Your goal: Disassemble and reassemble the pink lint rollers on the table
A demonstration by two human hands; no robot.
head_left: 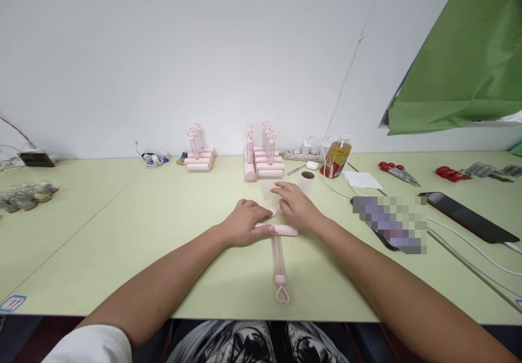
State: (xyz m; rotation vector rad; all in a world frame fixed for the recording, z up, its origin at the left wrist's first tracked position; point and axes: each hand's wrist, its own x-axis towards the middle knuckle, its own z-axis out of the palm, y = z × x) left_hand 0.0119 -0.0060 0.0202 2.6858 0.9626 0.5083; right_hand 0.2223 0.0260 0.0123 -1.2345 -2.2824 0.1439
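A pink lint roller (278,254) with a clear handle and a heart-shaped loop lies on the table, its loop toward me. My left hand (247,224) has its thumb over the roller head (287,230), where the handle joins. Its fingertips rest at a small round pink piece (271,210) just beyond the head. My right hand (296,204) is at the head's right end, with fingers stretched and apart. Before its fingertips is a translucent whitish piece (267,191); I cannot tell whether they touch it. A white roll with a brown core opening (306,182) stands behind the hand.
Several pink rollers (265,156) stand grouped by the wall, with more rollers (199,153) farther left. At the right are a drink bottle (336,156), a phone (383,227), a dark phone (468,216), white cables and red-handled tools (397,172). Clear rounded items (26,195) lie far left.
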